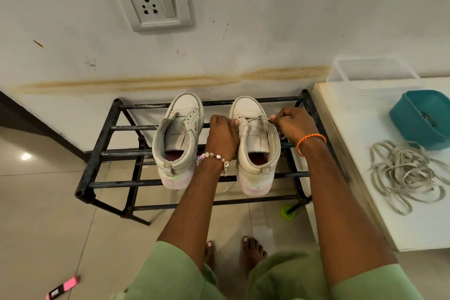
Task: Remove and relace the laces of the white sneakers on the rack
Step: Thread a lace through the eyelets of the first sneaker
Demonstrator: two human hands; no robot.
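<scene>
Two white sneakers stand side by side on the top bars of a black metal rack, toes pointing far toward the wall, heels near, their long axes running near-to-far. The right sneaker carries a lace crossing its far eyelets; the left sneaker shows bare eyelets (its tongue lies open).

The left hand sits between the two shoes, its fingers curled and pinching the lace at the right sneaker's left eyelet row. The right hand is at the shoe's right side, fingers clenched on the other lace end near the far eyelets. A beaded bracelet circles the left wrist, an orange cord the right.

To the right, on a white tabletop, lies a loose tangle of laces, with a teal tub beyond it. A pink marker lies on the tiled floor, near left.
</scene>
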